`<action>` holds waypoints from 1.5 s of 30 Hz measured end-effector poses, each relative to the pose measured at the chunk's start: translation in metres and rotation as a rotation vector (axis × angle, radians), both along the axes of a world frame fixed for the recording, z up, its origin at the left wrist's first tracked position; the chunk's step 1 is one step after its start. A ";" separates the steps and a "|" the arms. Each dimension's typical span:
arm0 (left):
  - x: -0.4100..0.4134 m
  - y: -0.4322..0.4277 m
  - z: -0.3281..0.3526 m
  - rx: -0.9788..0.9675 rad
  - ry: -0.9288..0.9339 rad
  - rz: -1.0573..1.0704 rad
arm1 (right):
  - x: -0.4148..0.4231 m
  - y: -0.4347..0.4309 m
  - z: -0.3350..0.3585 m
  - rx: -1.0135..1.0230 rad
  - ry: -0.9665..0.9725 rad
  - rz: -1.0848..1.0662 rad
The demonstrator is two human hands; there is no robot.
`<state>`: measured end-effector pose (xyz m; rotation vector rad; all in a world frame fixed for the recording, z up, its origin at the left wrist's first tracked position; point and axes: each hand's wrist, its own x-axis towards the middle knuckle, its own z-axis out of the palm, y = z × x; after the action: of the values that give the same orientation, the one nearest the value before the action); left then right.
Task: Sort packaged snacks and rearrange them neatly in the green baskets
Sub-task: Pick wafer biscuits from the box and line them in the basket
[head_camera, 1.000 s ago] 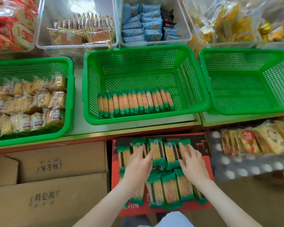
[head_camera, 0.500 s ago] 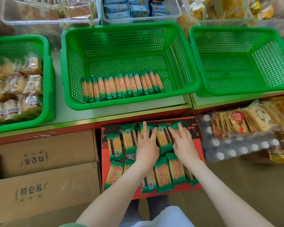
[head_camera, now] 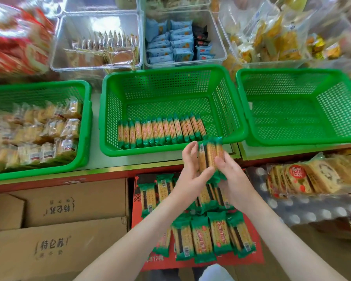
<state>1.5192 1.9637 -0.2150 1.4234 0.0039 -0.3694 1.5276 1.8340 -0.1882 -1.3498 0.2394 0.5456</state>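
- Your left hand (head_camera: 190, 173) and right hand (head_camera: 232, 177) together hold one bundle of cracker packets (head_camera: 210, 156), a few green-ended packets pressed face to face.
- Left hand: the fingers run up the bundle's left side and the thumb crosses its near face. This hand grips the bundle.
- Right hand: the fingers curl round the bundle's lower right edge. This hand also grips the bundle.
- The bundle stands on end between your two palms, tilted slightly right. Its lower green ends sit at the heels of your hands and its upper ends rise clear of your fingertips.
- The bundle is held in the air above the counter edge, just in front of the middle basket (head_camera: 130, 153) and near that basket's front right corner.
- The middle basket contains one row of packets (head_camera: 160, 131) of the same kind, standing on edge along the front wall. The row's right end lies just beyond the bundle.
- Below the counter, under your wrists, a red box (head_camera: 258, 258) holds loose packets (head_camera: 203, 238) lying flat in rough rows.
- The left basket (head_camera: 39, 172) holds clear-wrapped snacks.
- The right basket (head_camera: 292, 141) stands just beside the middle one.
- Cardboard cartons (head_camera: 59, 240) sit left of the red box.
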 end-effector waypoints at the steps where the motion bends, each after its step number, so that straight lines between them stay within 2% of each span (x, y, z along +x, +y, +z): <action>1: 0.011 0.001 0.001 0.034 -0.014 -0.040 | 0.010 -0.001 0.005 -0.006 -0.005 0.028; 4: 0.045 0.009 0.010 0.095 -0.028 -0.150 | 0.043 -0.004 0.011 -0.100 -0.012 0.050; 5: 0.056 0.013 0.011 0.171 -0.091 -0.166 | 0.055 -0.005 0.011 -0.123 -0.018 0.038; 7: 0.078 0.025 0.009 0.538 -0.341 -0.225 | 0.083 -0.009 0.005 -0.231 -0.076 0.002; 9: 0.097 0.041 -0.005 1.037 -0.524 -0.338 | 0.111 -0.011 -0.001 -0.403 -0.178 -0.005; 11: 0.109 0.053 -0.019 1.391 -0.529 -0.444 | 0.141 -0.012 -0.011 -0.608 -0.277 0.035; 13: 0.118 0.059 -0.028 1.505 -0.465 -0.459 | 0.167 -0.010 -0.027 -0.768 -0.335 0.152; 15: 0.124 0.060 -0.033 1.522 -0.434 -0.445 | 0.187 -0.007 -0.047 -0.829 -0.326 0.324; 20: 0.127 0.058 -0.037 1.490 -0.327 -0.482 | 0.211 0.002 -0.080 -0.891 -0.073 0.585; 25: 0.131 0.058 -0.037 1.421 -0.181 -0.582 | 0.221 0.006 -0.086 -0.954 -0.089 0.581; 33: 0.131 0.059 -0.039 1.415 -0.176 -0.609 | 0.230 0.009 -0.087 -1.095 -0.136 0.645; 45: 0.130 0.058 -0.040 1.428 -0.195 -0.612 | 0.209 -0.008 -0.065 -1.072 -0.005 0.842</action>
<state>1.6494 2.0222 -0.2552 2.8808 -0.4060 -0.8033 1.7361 1.8258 -0.2531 -2.5176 -0.0937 1.2070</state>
